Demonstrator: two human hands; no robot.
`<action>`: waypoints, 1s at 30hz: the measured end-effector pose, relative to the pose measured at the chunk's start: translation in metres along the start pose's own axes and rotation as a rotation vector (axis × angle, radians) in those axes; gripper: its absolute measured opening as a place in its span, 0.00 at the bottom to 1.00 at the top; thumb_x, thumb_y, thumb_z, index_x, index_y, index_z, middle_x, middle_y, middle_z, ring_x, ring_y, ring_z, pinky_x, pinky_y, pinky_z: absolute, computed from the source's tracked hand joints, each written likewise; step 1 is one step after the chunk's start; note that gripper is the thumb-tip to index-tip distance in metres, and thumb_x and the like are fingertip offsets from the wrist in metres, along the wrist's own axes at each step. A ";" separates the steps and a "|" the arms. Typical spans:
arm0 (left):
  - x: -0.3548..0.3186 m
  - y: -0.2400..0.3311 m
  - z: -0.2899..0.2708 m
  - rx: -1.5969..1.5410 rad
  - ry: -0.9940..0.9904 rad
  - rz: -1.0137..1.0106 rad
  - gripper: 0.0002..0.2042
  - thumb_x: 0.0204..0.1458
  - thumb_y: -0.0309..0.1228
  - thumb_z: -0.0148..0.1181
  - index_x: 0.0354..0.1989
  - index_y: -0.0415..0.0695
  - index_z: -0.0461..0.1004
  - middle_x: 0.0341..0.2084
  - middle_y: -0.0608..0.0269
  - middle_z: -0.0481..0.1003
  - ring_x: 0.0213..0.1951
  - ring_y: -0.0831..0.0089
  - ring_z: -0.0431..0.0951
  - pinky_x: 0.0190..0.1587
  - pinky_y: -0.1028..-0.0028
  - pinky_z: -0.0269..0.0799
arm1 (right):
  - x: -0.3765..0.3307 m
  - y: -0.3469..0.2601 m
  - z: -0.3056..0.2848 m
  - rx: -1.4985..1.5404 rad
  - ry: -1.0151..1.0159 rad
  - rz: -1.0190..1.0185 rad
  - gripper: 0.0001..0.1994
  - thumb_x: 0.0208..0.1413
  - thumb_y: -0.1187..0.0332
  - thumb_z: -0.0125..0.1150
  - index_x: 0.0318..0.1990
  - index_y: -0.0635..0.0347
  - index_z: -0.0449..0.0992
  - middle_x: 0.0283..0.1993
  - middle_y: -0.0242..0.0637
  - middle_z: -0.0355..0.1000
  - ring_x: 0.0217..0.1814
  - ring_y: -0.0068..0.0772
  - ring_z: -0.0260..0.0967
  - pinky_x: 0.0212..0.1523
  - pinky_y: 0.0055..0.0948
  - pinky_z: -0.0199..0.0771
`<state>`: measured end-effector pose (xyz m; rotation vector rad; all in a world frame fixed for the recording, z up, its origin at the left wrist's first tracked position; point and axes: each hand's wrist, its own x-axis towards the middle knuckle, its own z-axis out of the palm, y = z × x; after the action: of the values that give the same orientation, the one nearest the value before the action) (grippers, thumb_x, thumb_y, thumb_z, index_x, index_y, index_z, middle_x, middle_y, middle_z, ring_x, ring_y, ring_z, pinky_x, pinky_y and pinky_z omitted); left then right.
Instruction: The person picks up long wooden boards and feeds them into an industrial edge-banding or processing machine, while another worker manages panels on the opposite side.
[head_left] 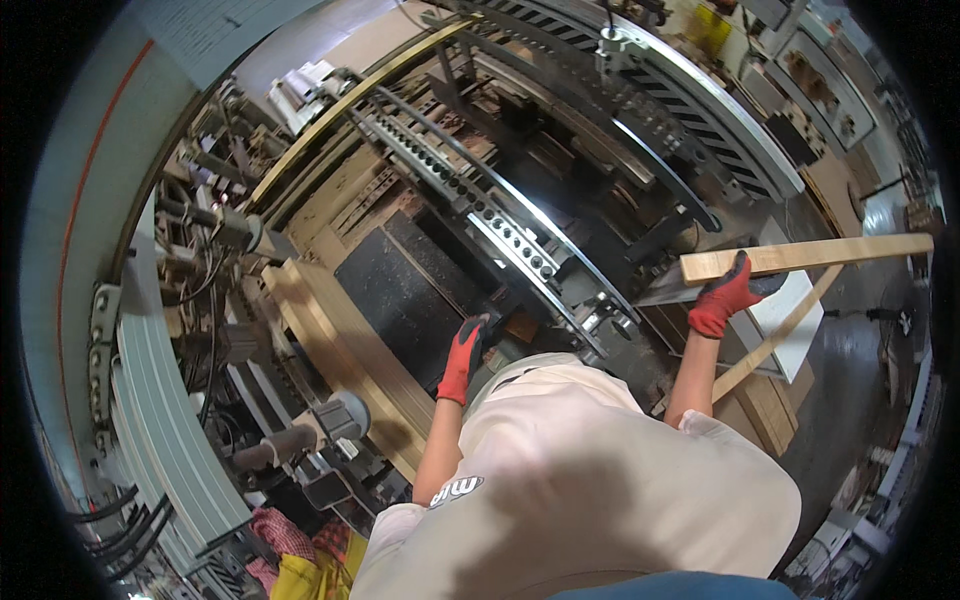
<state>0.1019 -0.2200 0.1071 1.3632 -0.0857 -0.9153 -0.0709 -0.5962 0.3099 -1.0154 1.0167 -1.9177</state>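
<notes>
My right hand point(726, 299), in a red glove with dark fingers, is closed around a pale wooden board point(830, 254) near its left end. The board reaches out to the right, raised above a white panel. Lower and to the left, my left hand point(462, 362) wears a matching glove. Its fingers point forward, stretched out by the near edge of a dark flat plate point(395, 290) on the machine, and nothing shows in them. Left of that plate lie several long wooden boards point(345, 365) side by side.
A metal rail with a row of holes point(500, 232) crosses the machine ahead of me. A round-ended motor-like part point(343, 415) stands by the boards. At right are the white panel point(790, 315), a slanting wooden strip point(775, 340) and more timber point(768, 415). Cloths point(300, 560) lie lower left.
</notes>
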 end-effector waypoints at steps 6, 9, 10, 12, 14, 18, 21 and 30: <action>-0.004 0.123 0.087 -0.572 -0.305 0.168 0.28 0.59 0.43 0.50 0.65 0.47 0.54 0.56 0.57 0.65 0.55 0.65 0.68 0.56 0.65 0.64 | -0.101 -0.035 0.044 0.333 -0.576 0.362 0.28 0.52 0.83 0.56 0.60 0.60 0.57 0.53 0.45 0.68 0.50 0.37 0.69 0.54 0.33 0.70; -0.009 0.154 0.102 -0.606 -0.198 0.273 0.24 0.57 0.35 0.54 0.61 0.45 0.58 0.47 0.60 0.70 0.48 0.69 0.71 0.50 0.69 0.69 | -0.129 -0.078 0.061 0.552 -0.789 0.410 0.25 0.57 0.79 0.51 0.62 0.62 0.54 0.51 0.48 0.69 0.50 0.41 0.71 0.54 0.36 0.68; 0.004 0.140 0.082 -0.507 -0.042 0.278 0.22 0.56 0.34 0.55 0.59 0.45 0.60 0.44 0.61 0.71 0.46 0.71 0.72 0.48 0.71 0.70 | -0.128 -0.078 0.061 0.561 -0.822 0.374 0.24 0.57 0.78 0.50 0.61 0.63 0.55 0.49 0.49 0.70 0.48 0.41 0.71 0.54 0.36 0.67; 0.005 0.137 0.052 -0.433 0.226 0.277 0.13 0.56 0.28 0.55 0.49 0.44 0.67 0.34 0.68 0.71 0.33 0.77 0.73 0.37 0.77 0.71 | -0.123 -0.074 0.057 0.567 -0.963 0.324 0.20 0.57 0.77 0.50 0.57 0.65 0.58 0.43 0.48 0.72 0.43 0.37 0.72 0.53 0.34 0.67; -0.002 0.130 0.030 -0.439 0.365 0.327 0.10 0.59 0.36 0.52 0.45 0.47 0.69 0.35 0.69 0.72 0.33 0.77 0.72 0.36 0.77 0.70 | -0.134 -0.062 0.044 0.252 -0.983 0.211 0.15 0.57 0.75 0.52 0.52 0.65 0.63 0.41 0.44 0.73 0.41 0.35 0.71 0.53 0.33 0.65; -0.016 0.079 -0.036 -0.562 0.260 0.245 0.15 0.60 0.42 0.49 0.49 0.47 0.69 0.41 0.68 0.71 0.40 0.73 0.72 0.41 0.72 0.69 | -0.161 -0.045 0.030 0.229 -1.162 0.554 0.13 0.59 0.74 0.52 0.51 0.63 0.67 0.48 0.37 0.69 0.47 0.29 0.69 0.53 0.28 0.65; -0.037 0.066 -0.042 -0.114 0.518 0.488 0.16 0.59 0.42 0.50 0.50 0.48 0.69 0.43 0.64 0.74 0.45 0.66 0.72 0.48 0.67 0.69 | -0.167 -0.039 0.040 0.433 -0.980 0.736 0.16 0.61 0.71 0.52 0.55 0.62 0.64 0.49 0.36 0.68 0.48 0.29 0.69 0.52 0.27 0.67; -0.074 -0.040 -0.133 -0.942 0.736 0.589 0.10 0.54 0.33 0.50 0.42 0.44 0.70 0.38 0.59 0.75 0.41 0.64 0.74 0.46 0.65 0.71 | -0.133 0.083 0.062 0.263 -0.411 0.915 0.10 0.58 0.65 0.56 0.44 0.58 0.68 0.36 0.37 0.72 0.37 0.31 0.70 0.41 0.33 0.71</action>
<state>0.1051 -0.0665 0.0706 0.6335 0.4407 0.1149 0.0588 -0.5364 0.2201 -0.5870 0.7613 -0.9988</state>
